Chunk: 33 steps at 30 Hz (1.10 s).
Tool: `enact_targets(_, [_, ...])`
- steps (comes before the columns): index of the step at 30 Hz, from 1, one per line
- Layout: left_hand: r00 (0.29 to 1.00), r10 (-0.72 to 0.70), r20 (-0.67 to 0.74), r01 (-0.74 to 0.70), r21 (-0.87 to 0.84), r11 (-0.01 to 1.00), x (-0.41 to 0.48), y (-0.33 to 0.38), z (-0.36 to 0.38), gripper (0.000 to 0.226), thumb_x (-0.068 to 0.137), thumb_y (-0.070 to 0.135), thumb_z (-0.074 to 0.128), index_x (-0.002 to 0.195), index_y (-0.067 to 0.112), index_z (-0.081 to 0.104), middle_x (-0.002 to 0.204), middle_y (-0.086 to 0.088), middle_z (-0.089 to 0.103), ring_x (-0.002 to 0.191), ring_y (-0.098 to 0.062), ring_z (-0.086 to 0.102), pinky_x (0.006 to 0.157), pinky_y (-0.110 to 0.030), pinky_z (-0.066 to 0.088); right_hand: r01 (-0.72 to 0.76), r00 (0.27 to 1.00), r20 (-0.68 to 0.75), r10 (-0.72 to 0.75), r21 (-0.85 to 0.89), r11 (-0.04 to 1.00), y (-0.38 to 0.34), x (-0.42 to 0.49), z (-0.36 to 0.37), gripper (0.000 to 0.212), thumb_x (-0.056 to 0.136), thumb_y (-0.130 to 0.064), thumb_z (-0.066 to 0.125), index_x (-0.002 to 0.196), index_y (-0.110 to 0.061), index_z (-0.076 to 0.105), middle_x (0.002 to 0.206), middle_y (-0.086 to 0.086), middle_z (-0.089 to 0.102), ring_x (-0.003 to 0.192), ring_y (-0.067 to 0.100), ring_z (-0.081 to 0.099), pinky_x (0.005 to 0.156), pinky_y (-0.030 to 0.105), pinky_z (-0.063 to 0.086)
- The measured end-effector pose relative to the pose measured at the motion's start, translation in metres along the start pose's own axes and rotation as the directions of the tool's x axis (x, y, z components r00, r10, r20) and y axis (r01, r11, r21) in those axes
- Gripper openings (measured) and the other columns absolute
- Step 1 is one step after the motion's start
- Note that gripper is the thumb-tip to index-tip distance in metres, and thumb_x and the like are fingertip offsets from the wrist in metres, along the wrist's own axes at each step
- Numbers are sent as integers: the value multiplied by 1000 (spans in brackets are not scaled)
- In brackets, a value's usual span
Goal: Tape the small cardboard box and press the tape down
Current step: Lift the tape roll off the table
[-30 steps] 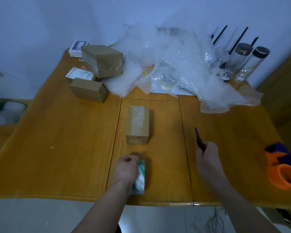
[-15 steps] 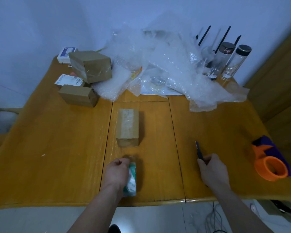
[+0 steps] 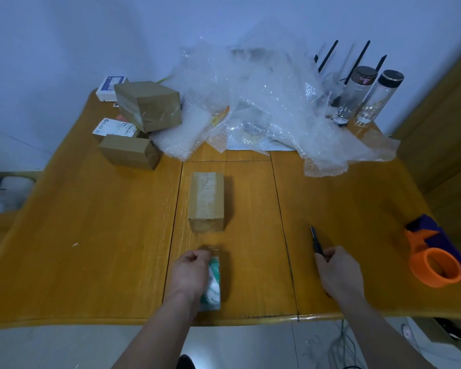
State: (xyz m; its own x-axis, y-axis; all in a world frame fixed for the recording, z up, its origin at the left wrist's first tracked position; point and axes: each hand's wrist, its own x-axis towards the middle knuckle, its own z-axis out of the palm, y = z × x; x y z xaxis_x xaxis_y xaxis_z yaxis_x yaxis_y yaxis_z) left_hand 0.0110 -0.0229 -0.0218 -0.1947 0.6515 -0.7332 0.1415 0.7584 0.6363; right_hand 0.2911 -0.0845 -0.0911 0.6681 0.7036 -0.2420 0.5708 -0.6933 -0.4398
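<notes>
Setting: a pale blue wall behind a yellow-brown wooden worktop (image 3: 91, 235) with seams running front to back.

Head view, landmark: the small cardboard box (image 3: 206, 201) lies flat at the middle of the worktop, long side pointing away from the person, a strip of clear tape along its top. Neither hand touches it.

Left hand (image 3: 190, 272): just nearer the person than the box, at the worktop's front edge. Its grip is curled shut over a green and white packet (image 3: 214, 283), which stands on the worktop; the fingers cover the packet's left side.

Right hand (image 3: 339, 272): to the right of the box and nearer the person, well apart from it. Its grip is closed around a thin black tool (image 3: 316, 242), whose tip points away from the person and lies on or just over the wood; I cannot tell what kind of tool it is.

Right of the box, at the worktop's right edge: an orange tape dispenser (image 3: 434, 265) lying on a purple cloth (image 3: 426, 227).

Behind the box: a heap of crumpled bubble wrap (image 3: 264, 107), spreading to the right.

Behind and left of the box: two brown cartons (image 3: 147, 105), the larger resting higher than the smaller, with white labelled packets beside them.

Behind and far right of the box: two clear bottles (image 3: 367, 97) with dark caps, near the wall.
</notes>
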Motion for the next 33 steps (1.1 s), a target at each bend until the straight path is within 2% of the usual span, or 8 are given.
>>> enact_targets(3, [1000, 12, -2, -12, -2, 1000, 2, -1, 0, 15, 101, 34, 62, 102, 21, 69, 96, -14, 74, 87, -33, 73, 74, -42, 61, 5, 1000, 9, -5, 0, 1000, -1, 1, -1, 27, 96, -28, 63, 111, -7, 61, 95, 7, 66, 81, 21, 62, 60, 28, 46])
enact_targets(8, [1000, 19, 0, -19, 8, 1000, -1, -1, -1, 14, 101, 36, 61, 103, 23, 68, 98, -13, 74, 89, -32, 73, 86, -50, 62, -3, 999, 42, 4, -22, 1000, -3, 2, -3, 31, 96, -29, 64, 115, -6, 60, 99, 9, 67, 85, 23, 63, 65, 31, 49])
enact_targets(16, [999, 41, -8, -41, -27, 999, -8, 0, -2, 14, 101, 36, 61, 103, 24, 68, 98, -13, 74, 88, -31, 73, 69, -39, 60, -37, 997, 63, 38, -17, 999, -13, -3, -14, 47, 92, -41, 67, 120, -5, 57, 104, 10, 65, 91, 25, 63, 72, 38, 56])
enact_targets(19, [996, 92, 16, -91, -54, 994, -22, 9, -4, 16, 101, 37, 62, 104, 24, 70, 96, -11, 76, 83, -31, 75, 72, -45, 65, 14, 998, 62, -15, 24, 1000, -35, -15, -32, 44, 94, -44, 63, 121, -10, 56, 109, 7, 64, 95, 22, 62, 80, 41, 58])
enact_targets(22, [977, 209, 51, -203, -93, 975, -50, 31, -7, 16, 101, 37, 61, 102, 26, 72, 94, -7, 76, 77, -25, 73, 73, -42, 63, 157, 963, 191, -189, 172, 973, -82, -35, -63, 35, 97, -45, 58, 122, -21, 58, 111, -5, 64, 97, 11, 60, 83, 28, 53])
enact_targets(26, [898, 429, 96, -406, -191, 894, -101, 78, -20, 19, 100, 33, 64, 92, 19, 76, 87, -16, 76, 69, -25, 65, 63, -38, 54, 394, 810, 265, -524, 415, 820, -167, -84, -129, 30, 95, -48, 58, 123, -37, 60, 115, -21, 64, 105, -5, 59, 82, 14, 45])
enact_targets(30, [760, 646, 76, -597, -311, 739, -163, 134, -44, 19, 100, 26, 65, 93, 14, 78, 89, -34, 66, 73, -24, 57, 70, -41, 48, 504, 709, 123, -694, 601, 621, -236, -124, -203, 41, 87, -45, 68, 127, -38, 62, 116, -19, 65, 111, -3, 60, 95, 28, 52])
enact_targets(33, [650, 759, 42, -687, -394, 610, -207, 168, -65, 17, 100, 20, 65, 91, 12, 76, 75, -17, 60, 71, -21, 49, 65, -37, 43, 593, 657, 25, -754, 601, 536, -273, -150, -255, 37, 85, -31, 76, 119, -38, 66, 112, -17, 65, 111, -1, 58, 93, 24, 50])
